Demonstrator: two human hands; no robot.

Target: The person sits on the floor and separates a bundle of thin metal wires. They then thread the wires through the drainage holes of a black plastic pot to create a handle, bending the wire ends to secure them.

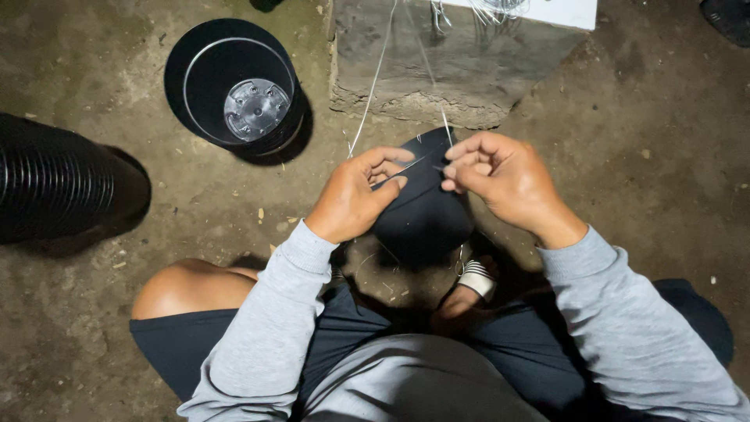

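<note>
The black pot (422, 207) under the hands is mostly covered — the left hand (353, 197) and right hand (506, 181) hide its rim. The thin wires (373, 82) are too fine to follow to the fingertips. At far left, the ribbed black stack (55, 180) is cut off by the edge. The white block (547, 11) runs out at the top — as does a dark shoe (728, 17) at far right.

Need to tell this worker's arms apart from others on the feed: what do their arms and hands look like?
Both arms wear loose, light grey long sleeves with ribbed cuffs ending at the wrists. The left hand and right hand are bare: no gloves, and no rings or watch visible.
</note>
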